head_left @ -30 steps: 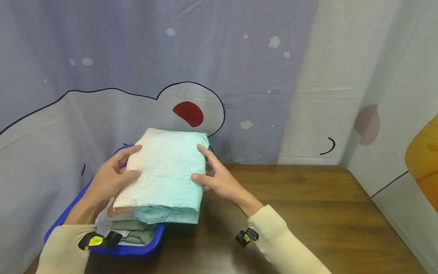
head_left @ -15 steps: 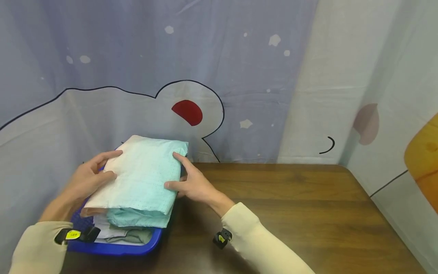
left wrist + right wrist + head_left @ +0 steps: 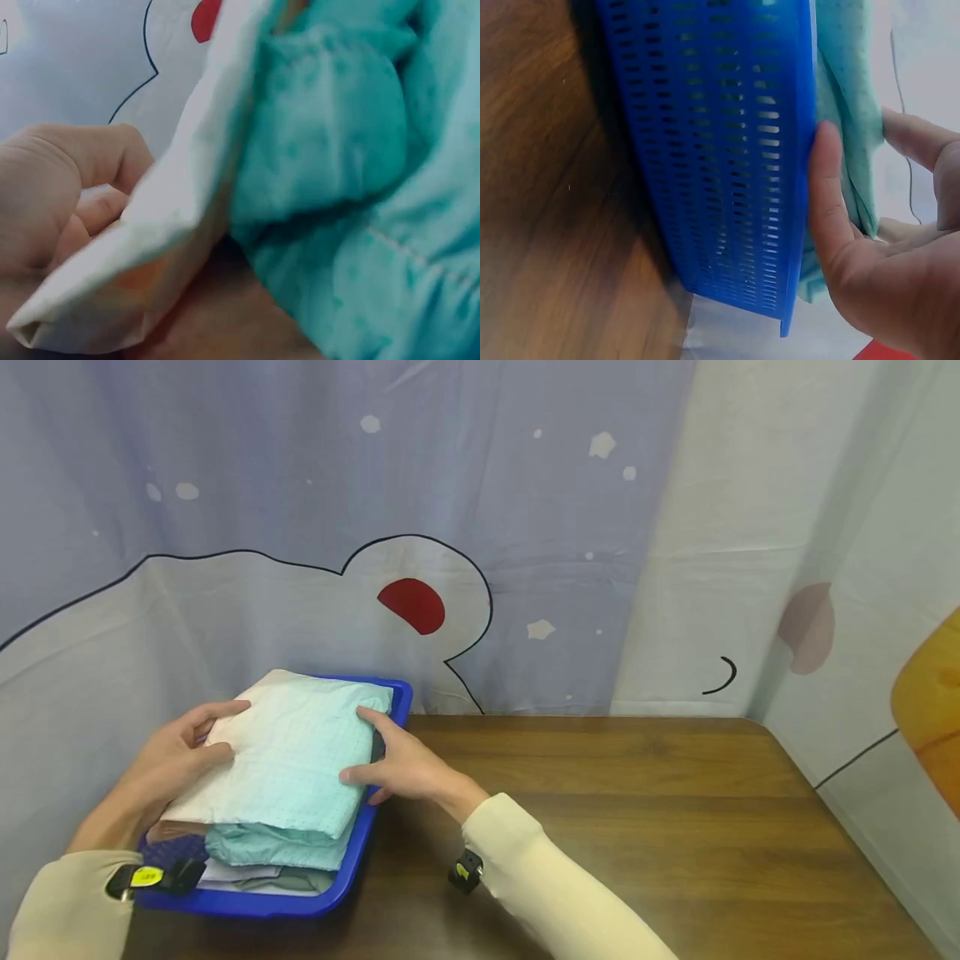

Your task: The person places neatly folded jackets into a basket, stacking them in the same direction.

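Observation:
A folded garment (image 3: 292, 752), pale cream on the left and turquoise on the right, lies over the top of the blue plastic basket (image 3: 330, 902). My left hand (image 3: 176, 756) grips its left side, thumb on top. On the opposite side my right hand (image 3: 408, 764) holds the right edge, with thumb and a fingertip on the upper face. In the right wrist view one finger (image 3: 827, 195) lies between the turquoise layers and the basket's rim. The left wrist view shows thick turquoise folds (image 3: 322, 135) and a pale outer layer (image 3: 187, 180) beside the left fingers.
Beneath the garment, other folded clothes (image 3: 292, 881) in white and grey-green lie in the basket. The basket stands at the left of a brown wooden table (image 3: 637, 827). A patterned curtain (image 3: 540, 527) hangs right behind the table.
Both hands have moved left and down with the folded garment, from partly beside the basket to over it. More of the basket's right and far rim now shows.

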Tool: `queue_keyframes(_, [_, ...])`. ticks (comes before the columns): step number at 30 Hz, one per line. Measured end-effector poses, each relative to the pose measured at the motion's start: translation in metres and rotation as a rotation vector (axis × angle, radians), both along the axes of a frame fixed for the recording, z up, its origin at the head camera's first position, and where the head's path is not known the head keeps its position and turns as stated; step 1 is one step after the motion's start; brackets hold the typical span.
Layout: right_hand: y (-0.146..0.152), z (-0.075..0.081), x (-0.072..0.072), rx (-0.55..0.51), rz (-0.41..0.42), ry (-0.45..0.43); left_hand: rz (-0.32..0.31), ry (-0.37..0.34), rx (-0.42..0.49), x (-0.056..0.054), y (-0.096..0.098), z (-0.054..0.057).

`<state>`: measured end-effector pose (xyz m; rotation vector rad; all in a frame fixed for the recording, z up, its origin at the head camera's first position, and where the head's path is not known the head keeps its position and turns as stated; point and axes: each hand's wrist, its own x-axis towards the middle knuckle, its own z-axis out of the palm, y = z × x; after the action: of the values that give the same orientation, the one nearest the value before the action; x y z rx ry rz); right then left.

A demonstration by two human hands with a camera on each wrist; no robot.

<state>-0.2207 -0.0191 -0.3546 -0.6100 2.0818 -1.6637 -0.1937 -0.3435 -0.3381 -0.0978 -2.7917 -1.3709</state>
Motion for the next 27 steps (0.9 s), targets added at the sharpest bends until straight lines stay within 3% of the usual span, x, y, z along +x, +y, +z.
queue_keyframes(2, [-0.003, 0.000, -0.001, 0.071, -0.009, 0.037, 0.008, -0.024, -0.012, 0.001, -0.002, -0.002])
queue_keyframes(6, [-0.008, 0.001, -0.002, 0.249, -0.022, 0.199, 0.009, -0.062, -0.069, 0.004, -0.002, -0.008])
queue_keyframes(10, [-0.010, 0.003, 0.000, 0.378, -0.020, 0.341, -0.035, -0.039, -0.206, 0.005, 0.001, -0.012])
queue_keyframes(16, [0.000, 0.003, 0.000, 0.421, -0.032, 0.405, -0.085, 0.022, -0.369, 0.002, 0.012, -0.010])
queue_keyframes(20, [0.013, 0.005, -0.002, 0.393, -0.023, 0.425, -0.075, 0.035, -0.489, -0.001, 0.019, -0.003])
queue_keyframes(23, [0.025, 0.005, -0.007, 0.387, -0.041, 0.447, -0.055, 0.028, -0.508, -0.003, 0.031, 0.005])
queue_keyframes(27, [0.042, 0.004, -0.014, 0.473, -0.123, 0.549, -0.065, 0.089, -0.516, -0.010, 0.055, 0.017])
